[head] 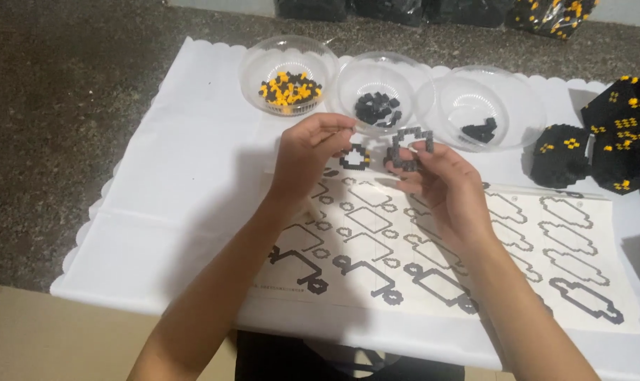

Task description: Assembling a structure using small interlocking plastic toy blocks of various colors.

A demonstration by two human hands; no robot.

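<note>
My right hand (443, 183) holds a small black ring-shaped frame built of tiny blocks (409, 147) upright above the sheet. My left hand (306, 156) is raised beside it, fingers pinched at the tips; whether a tiny piece sits between them I cannot tell. A smaller black block ring (354, 157) lies on the white cloth between my hands. Under both hands lies a printed instruction sheet (546, 254) with outline diagrams of block shapes.
Three clear plastic bowls stand at the back: one with yellow and black blocks (287, 90), one with black blocks (377, 109), one with a few black blocks (481, 131). Finished black-and-yellow block models (602, 144) sit at the right. A white cloth (172, 197) covers the table.
</note>
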